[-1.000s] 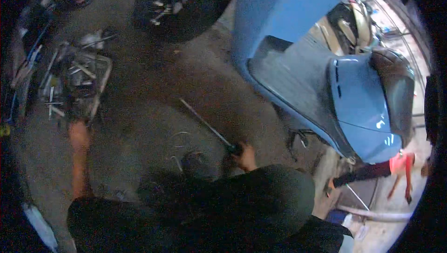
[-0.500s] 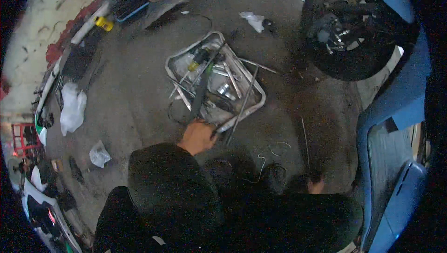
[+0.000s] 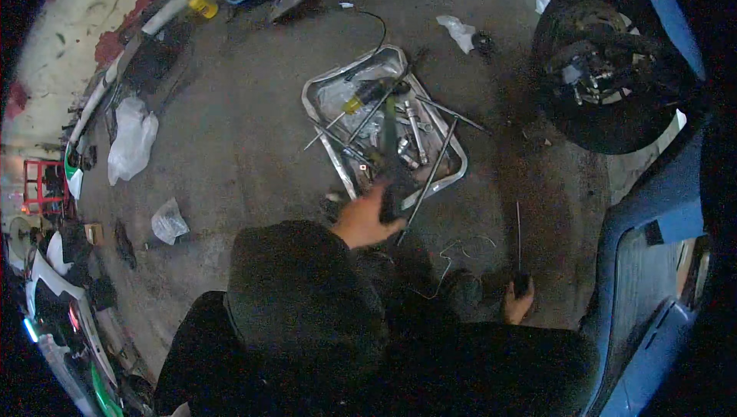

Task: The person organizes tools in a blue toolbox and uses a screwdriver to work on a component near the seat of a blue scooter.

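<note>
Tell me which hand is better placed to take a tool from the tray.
Left, probably: the left hand is at the near edge of the tray, while the right hand is farther off, gripping a long-shafted tool. Blur hides whether the left holds anything.

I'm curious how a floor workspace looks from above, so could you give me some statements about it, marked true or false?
1. The right hand holds a long thin tool. True.
2. The tray contains metal tools. True.
3. The wheel is left of the tray. False: it is to the right.
4. The left hand is at the wheel. False: it is at the tray's near edge.
</note>
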A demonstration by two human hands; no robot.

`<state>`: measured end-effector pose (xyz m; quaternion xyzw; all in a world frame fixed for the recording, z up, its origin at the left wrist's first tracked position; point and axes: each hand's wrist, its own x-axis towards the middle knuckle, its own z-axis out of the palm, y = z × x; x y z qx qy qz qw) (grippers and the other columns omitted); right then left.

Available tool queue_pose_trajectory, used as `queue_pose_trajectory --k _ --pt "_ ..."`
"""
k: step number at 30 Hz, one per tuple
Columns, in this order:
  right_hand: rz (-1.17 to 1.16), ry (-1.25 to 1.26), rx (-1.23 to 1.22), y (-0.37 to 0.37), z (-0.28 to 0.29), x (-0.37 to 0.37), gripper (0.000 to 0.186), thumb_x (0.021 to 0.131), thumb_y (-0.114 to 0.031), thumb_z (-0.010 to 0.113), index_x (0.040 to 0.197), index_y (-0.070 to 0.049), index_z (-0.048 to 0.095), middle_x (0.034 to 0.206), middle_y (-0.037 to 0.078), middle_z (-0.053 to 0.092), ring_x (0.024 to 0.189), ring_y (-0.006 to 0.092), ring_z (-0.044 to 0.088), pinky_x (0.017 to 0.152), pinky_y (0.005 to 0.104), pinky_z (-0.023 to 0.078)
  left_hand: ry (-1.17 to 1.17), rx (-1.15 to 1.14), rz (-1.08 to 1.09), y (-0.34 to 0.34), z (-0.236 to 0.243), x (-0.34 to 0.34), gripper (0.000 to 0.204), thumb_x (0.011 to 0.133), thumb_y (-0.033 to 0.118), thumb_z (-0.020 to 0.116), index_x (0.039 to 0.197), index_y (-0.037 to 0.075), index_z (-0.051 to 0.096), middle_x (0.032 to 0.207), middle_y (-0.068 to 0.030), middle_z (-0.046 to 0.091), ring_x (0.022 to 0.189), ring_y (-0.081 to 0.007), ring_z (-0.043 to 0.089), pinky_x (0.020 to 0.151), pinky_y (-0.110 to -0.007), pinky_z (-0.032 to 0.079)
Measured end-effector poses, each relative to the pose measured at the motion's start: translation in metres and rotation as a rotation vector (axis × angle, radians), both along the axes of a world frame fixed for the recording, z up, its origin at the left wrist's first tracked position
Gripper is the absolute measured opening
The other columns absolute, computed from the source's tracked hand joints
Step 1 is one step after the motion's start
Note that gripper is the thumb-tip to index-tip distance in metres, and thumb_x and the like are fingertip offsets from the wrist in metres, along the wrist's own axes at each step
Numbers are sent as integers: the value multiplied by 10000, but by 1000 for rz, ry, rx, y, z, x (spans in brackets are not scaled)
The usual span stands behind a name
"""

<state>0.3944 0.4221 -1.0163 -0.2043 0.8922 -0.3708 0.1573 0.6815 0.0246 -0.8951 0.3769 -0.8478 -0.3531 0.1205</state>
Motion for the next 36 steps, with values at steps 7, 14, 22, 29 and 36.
queue_pose_trajectory --k 7,14,22,29,36 --pt "160 -49 141 43 -17 -19 589 823 -153 625 1309 12 336 1247 188 426 1106 294 453 857 385 468 -108 169 136 -34 -2 -1 516 736 315 626 1151 38 492 999 -219 594 901 -392 575 759 -446 468" --pt "64 125 36 3 6 6 540 812 -61 612 1280 40 360 1144 173 500 1012 268 517 879 366 435 -8 -575 108 -139 3 -2 620 663 204 694 1171 -18 416 990 -216 569 910 -386 549 866 -464 403" --pt "100 -9 90 -11 23 13 521 789 0 598 1258 68 381 1213 191 491 1076 260 500 917 358 399 -384 -4 157 -90 18 -41 627 621 146 680 1175 10 421 1092 -216 540 998 -362 535 862 -445 426" --pt "24 -87 -45 -59 67 33 436 794 -24 597 1197 67 457 1105 203 564 1024 276 538 917 345 387 -379 -309 21 -70 13 -42 434 657 96 623 1054 30 460 1041 -199 542 949 -356 549 776 -431 461" --pt "65 108 208 -45 61 21 463 802 -70 618 1205 76 444 1140 208 541 1038 285 528 907 360 401 -525 -52 11 -76 20 -16 550 635 218 694 1071 7 431 880 -210 607 767 -390 602 652 -481 489"
